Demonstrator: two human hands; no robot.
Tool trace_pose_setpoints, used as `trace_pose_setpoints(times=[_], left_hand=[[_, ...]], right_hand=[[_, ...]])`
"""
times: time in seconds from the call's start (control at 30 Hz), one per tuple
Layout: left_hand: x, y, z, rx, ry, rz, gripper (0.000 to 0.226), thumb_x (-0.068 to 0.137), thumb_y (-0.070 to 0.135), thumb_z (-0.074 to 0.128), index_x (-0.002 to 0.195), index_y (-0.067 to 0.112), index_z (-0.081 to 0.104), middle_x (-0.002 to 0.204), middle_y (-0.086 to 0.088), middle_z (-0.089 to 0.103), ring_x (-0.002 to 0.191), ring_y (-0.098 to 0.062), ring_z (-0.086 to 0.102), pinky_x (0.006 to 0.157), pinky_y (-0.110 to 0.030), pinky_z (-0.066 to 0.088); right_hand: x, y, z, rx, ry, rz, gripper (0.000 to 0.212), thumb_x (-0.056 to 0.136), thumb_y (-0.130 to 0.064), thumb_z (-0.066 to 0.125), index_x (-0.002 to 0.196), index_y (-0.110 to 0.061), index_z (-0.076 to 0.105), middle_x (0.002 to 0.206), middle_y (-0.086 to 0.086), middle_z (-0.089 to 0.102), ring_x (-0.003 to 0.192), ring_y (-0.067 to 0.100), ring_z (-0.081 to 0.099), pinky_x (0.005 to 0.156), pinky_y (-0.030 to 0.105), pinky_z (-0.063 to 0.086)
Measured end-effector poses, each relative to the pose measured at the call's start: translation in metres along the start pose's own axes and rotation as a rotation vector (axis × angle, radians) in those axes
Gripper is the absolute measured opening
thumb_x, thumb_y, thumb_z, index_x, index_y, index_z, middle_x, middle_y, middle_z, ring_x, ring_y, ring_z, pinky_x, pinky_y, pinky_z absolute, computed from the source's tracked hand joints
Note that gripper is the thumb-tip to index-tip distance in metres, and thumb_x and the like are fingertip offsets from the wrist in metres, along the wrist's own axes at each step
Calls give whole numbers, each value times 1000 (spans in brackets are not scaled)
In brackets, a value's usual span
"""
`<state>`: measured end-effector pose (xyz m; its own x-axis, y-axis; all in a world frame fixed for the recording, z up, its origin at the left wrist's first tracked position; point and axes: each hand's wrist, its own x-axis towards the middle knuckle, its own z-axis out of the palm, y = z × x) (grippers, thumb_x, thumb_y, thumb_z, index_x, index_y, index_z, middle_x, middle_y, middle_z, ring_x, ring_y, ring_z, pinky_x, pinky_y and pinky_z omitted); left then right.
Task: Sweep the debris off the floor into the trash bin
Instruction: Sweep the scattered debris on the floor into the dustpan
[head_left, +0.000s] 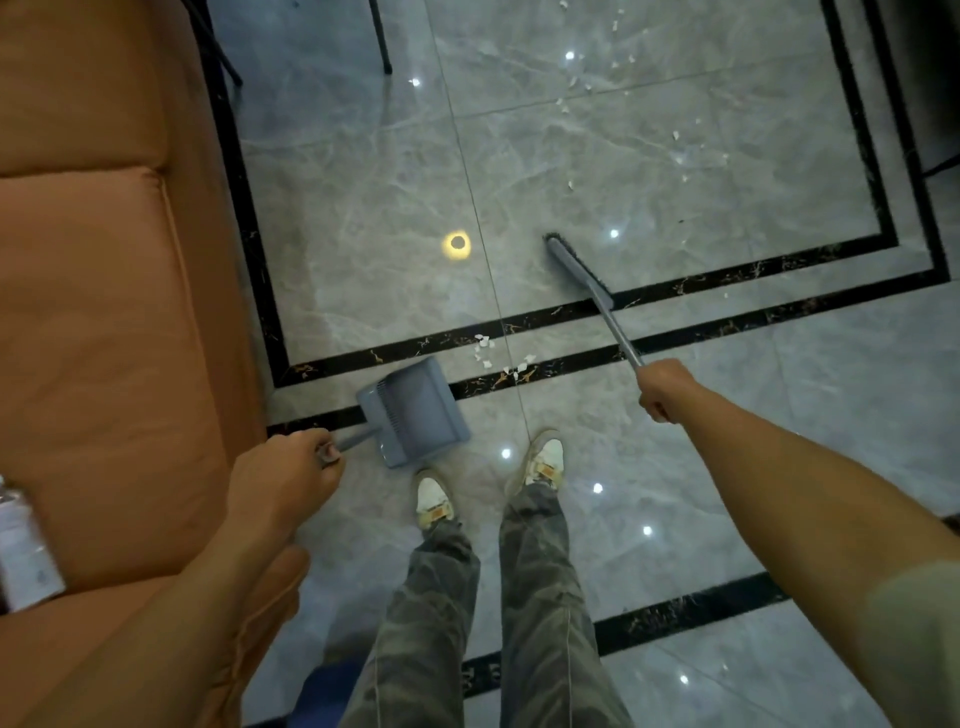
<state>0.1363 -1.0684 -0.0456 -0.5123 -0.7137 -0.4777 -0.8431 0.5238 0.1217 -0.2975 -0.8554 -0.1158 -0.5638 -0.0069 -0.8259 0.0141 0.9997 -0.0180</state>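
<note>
Glossy grey marble floor (363, 208) with black inlay bands; an orange sofa (104, 312) runs along the dustpan's left side. Grey dustpan (415, 410) sits low at the floor just ahead of the person's shoes (540, 462).

Left hand (280, 478) has its fingers curled round the end of the dustpan handle. Right hand (665, 389) is fisted tight on the shaft of the broom (576, 270). The broom head is at floor level, well beyond the dustpan and to its right.

Debris:
- A small pile (498, 358) lies just beyond the dustpan's right edge, on the black band, not touching it.
- More scattered bits (571, 104) lie far past the broom head.
- All small white torn scraps, paper-like, flat, and probably light enough to skitter.

Step looks like gathering: strays are being pulled in toward the pile, and nothing can be seen in the pan yet. The next move calls for dragging the broom back toward the dustpan, holding the pan lip flat to the floor, and then flicking the pile in. Trash bin is not in view.
</note>
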Motion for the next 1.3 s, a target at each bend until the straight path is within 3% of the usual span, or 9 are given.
trace_pose_setpoints(times=[0.1,0.23,0.37,0.57,0.8,0.93,1.03,1.2,1.3], left_hand=[[4,0,1,-1,-1,-12,10,91,29,71,84,26,77,67,-1,71,59,-28,65,49,-35,48],[10,2,-5,-9,-13,-23,12,92,33,68,84,27,76,71,0,73,64,-28,68,52,-35,51],[20,1,-13,-8,-12,-28,17,92,34,62,83,28,75,72,2,72,64,-26,67,51,-33,50],[30,-19,-26,31,-12,37,13,90,31,66,79,28,73,70,0,73,63,-28,67,49,-32,48],[25,-39,-37,64,-13,65,10,88,28,70,81,24,76,73,-2,74,65,-31,68,51,-38,53],[30,-18,-45,122,-61,111,12,93,36,66,90,28,75,81,0,76,70,-26,70,52,-31,47],[36,-4,-46,153,-48,177,13,93,37,66,87,28,74,72,1,71,59,-22,62,49,-29,38],[47,20,-34,131,-83,175,16,93,39,58,88,29,71,69,3,66,57,-19,62,52,-34,54],[52,35,-24,99,-75,145,15,93,37,58,86,28,69,69,2,66,58,-22,63,52,-34,54]], right_hand=[[-14,-1,15,-27,-67,56,26,100,-4,45,123,1,57,69,13,52,49,21,45,35,24,38],[-48,20,21,129,-177,140,24,98,-11,52,118,-4,61,64,10,52,42,14,37,39,22,30],[-75,45,36,31,-115,-42,21,103,-23,50,109,-12,67,68,10,54,48,19,44,42,24,35],[-61,15,66,-134,19,-180,32,101,-24,45,119,-8,66,95,12,66,80,28,65,61,35,53],[-60,22,58,-393,1,-195,25,98,-18,51,116,-10,66,88,5,63,79,24,66,76,39,61],[-68,63,21,-425,28,-191,22,100,-24,52,109,-11,68,83,2,62,69,16,61,55,26,46],[-83,93,4,-367,41,-192,17,102,-27,50,98,-17,62,89,6,67,72,19,61,54,27,39],[-88,118,18,-143,20,-33,23,104,-23,43,103,-8,61,82,10,62,62,21,55,49,24,37],[-80,118,44,24,-37,98,23,103,-17,42,111,-3,58,82,14,59,58,24,52,44,24,38]])
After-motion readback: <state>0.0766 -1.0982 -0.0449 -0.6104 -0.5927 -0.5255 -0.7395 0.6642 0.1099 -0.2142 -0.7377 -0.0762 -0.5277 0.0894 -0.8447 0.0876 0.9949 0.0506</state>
